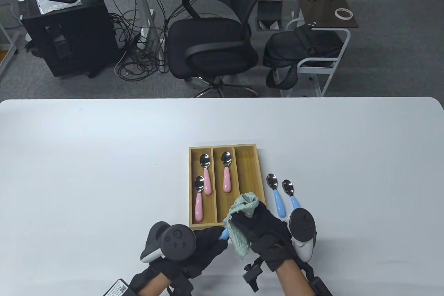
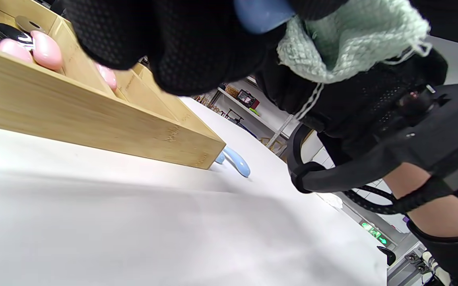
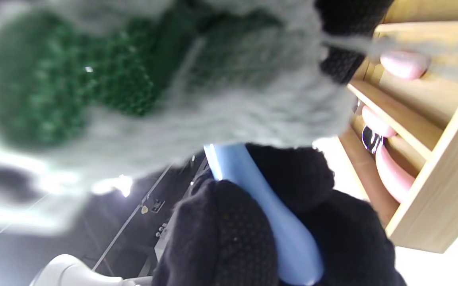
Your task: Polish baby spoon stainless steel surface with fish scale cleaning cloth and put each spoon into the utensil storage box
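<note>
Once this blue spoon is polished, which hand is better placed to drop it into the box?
Left. The left hand already grips the blue spoon by its handle, just in front of the box. The right hand is occupied holding the cloth.

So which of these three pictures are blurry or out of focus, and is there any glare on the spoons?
Table view: sharp and evenly lit, with small glints on the steel bowls of the pink spoons in the box. Left wrist view: the near table smears soft, and the box edge is crisper. Right wrist view: the cloth fills the frame out of focus, and the blue spoon handle is clearer.
</note>
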